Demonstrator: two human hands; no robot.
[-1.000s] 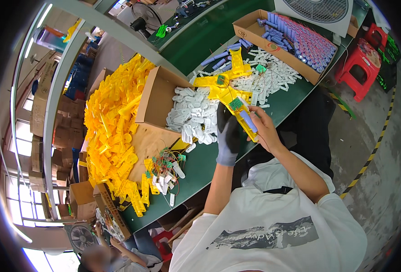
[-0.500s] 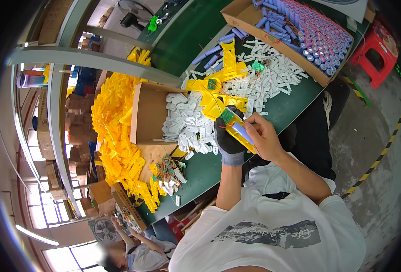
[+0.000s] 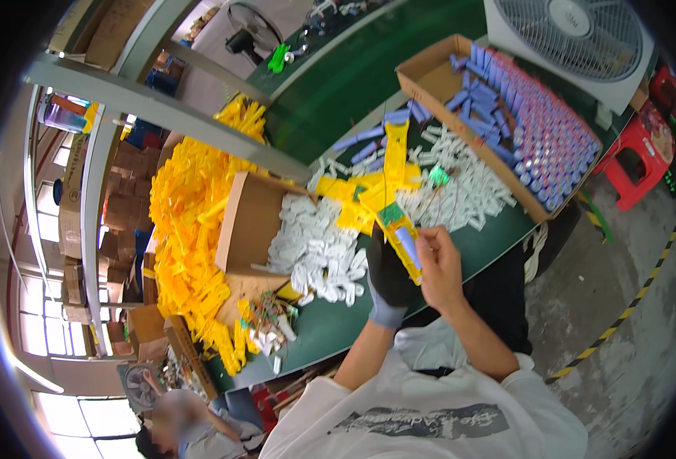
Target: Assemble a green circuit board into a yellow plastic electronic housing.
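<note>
My left hand (image 3: 388,277), in a black and grey glove, is closed around a long yellow plastic casing (image 3: 416,271). A green circuit board (image 3: 391,214) lies at the casing's far end, and a blue cylindrical battery cell (image 3: 407,242) sits in the trough beside it. The bare fingers of my right hand (image 3: 440,268) pinch the casing's right edge next to the cell; their tips are partly hidden. Beyond, more yellow casings (image 3: 396,153) lie crossed on the table, and another small green board (image 3: 439,177) with thin wires rests among white strips (image 3: 476,187).
A carton (image 3: 430,93) of blue cells stands far right, with a white fan (image 3: 575,46) behind it. White plastic parts (image 3: 315,245) spill from an open box (image 3: 235,229) beside a yellow heap (image 3: 189,206). Wired boards (image 3: 271,317) lie near left. A person (image 3: 216,428) works lower left.
My view has shifted, bringing the white fan into sight. The casing in my hands is now tilted more upright, and my right fingers have moved from over the cell to the casing's edge.
</note>
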